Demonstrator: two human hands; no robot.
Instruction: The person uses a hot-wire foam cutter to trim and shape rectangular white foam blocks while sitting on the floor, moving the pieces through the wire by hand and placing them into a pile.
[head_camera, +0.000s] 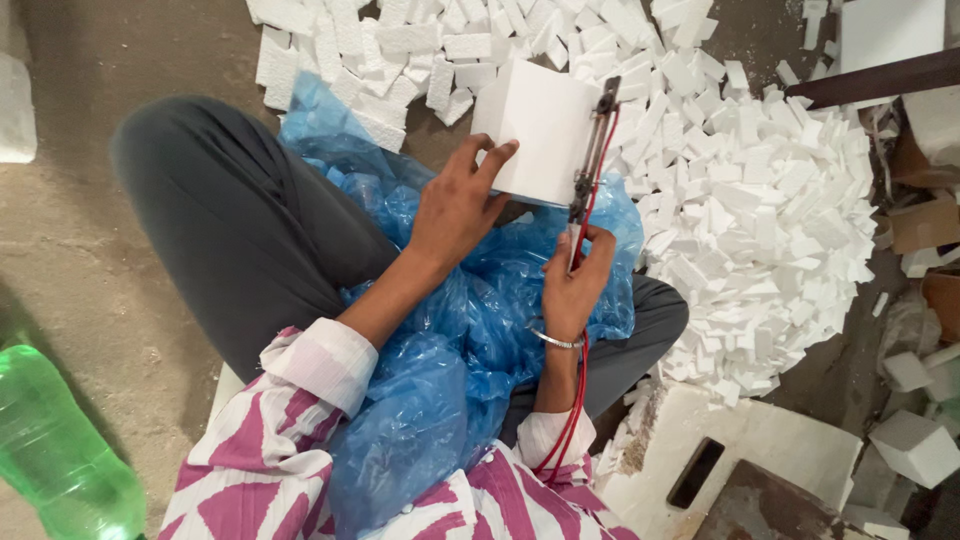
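Hard to see what the cutter (594, 150) is exactly: a thin dark metal frame with red wires (575, 400) running down the right arm, its lower end buried in the right hand (574, 285). The near face of the foam block (540, 125) is partly covered by the left hand (458, 205), and the far edge sits behind the frame. A green plastic bottle (55, 450) is cut off at the bottom left corner.

Left hand lies flat against the block, fingers (497, 155) spread and pressing it, thumb tucked under, so it's propped rather than squeezed. Right hand is curled closed around the cutter's handle, with a metal bangle (555, 340) on the wrist. The frame stands right against the block's right edge, just above the lap.

The person sits on a bare concrete floor (90, 200) with a crumpled blue plastic sheet (440, 370) across the legs. A big pile of small cut foam pieces (760, 220) spreads ahead and to the right, and bigger foam slabs (780, 440) lie at bottom right, near some cardboard scraps (925, 225).
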